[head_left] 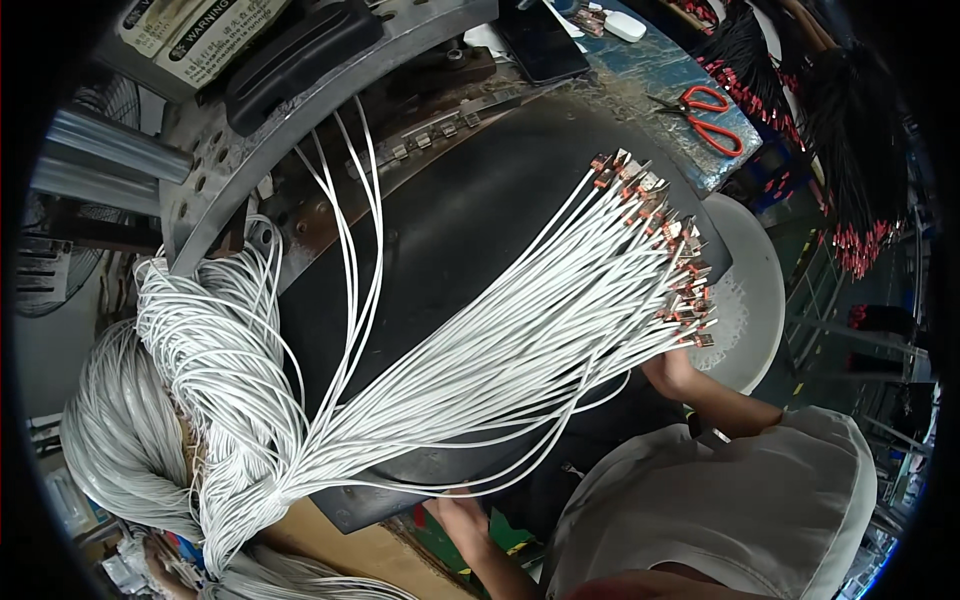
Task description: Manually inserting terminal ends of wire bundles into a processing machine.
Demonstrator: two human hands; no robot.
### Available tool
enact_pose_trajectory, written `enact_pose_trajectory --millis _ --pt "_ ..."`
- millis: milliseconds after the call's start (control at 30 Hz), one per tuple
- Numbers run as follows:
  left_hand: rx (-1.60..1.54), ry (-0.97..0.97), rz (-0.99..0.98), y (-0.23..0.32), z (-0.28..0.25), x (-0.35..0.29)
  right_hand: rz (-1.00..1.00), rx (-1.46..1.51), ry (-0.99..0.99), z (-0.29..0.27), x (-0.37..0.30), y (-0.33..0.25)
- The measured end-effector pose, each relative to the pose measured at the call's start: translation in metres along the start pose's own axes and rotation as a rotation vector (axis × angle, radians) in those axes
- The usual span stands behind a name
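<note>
A thick bundle of white cables (500, 330) fans out across a black board (430, 250). At their far right end sit metal USB-type plugs (690, 245) with orange-red parts. My right hand (672, 374) is by the board's right edge, just below the lowest plugs; its fingers are mostly hidden behind cables and board. My left hand (460, 515) rests against the board's near edge, close to a loose looping cable, its fingertips partly out of sight. Whether either hand grips anything is not visible. A few separate cables (350, 230) rise toward the machine at the back.
Coiled cables (215, 330) pile up on the left beside a curved metal machine frame (330, 75). Red-handled scissors (712, 120) and a black phone (540, 45) lie on the blue worktop (630, 70). A white round stool seat (750, 290) stands right; black cables (850, 150) hang beyond.
</note>
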State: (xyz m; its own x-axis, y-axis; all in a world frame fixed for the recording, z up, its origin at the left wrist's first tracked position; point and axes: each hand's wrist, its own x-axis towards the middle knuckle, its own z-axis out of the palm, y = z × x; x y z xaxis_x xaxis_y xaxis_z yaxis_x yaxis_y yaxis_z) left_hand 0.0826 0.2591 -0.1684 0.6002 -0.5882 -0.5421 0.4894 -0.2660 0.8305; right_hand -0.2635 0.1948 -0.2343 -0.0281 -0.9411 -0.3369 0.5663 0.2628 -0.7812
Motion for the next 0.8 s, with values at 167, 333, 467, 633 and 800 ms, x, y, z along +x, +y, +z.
enact_pose_trajectory --millis 167,333,467,633,800 --pt "0.026 0.038 0.104 -0.002 0.006 -0.003 0.047 -0.045 -0.052 -0.002 0.006 0.001" --pt "0.806 -0.391 -0.431 0.115 0.023 -0.041 0.793 -0.888 -0.804 -0.006 0.015 -0.115" --pt "0.758 -1.095 0.392 0.186 0.094 -0.063 0.219 -1.254 -1.440 0.100 -0.016 -0.206" --pt "1.107 -0.752 1.145 0.183 0.200 0.014 -1.203 -1.678 -1.265 0.233 -0.004 -0.160" --pt "1.587 -0.637 1.133 0.212 0.200 0.061 -1.161 -1.875 -1.190 0.216 0.026 -0.177"
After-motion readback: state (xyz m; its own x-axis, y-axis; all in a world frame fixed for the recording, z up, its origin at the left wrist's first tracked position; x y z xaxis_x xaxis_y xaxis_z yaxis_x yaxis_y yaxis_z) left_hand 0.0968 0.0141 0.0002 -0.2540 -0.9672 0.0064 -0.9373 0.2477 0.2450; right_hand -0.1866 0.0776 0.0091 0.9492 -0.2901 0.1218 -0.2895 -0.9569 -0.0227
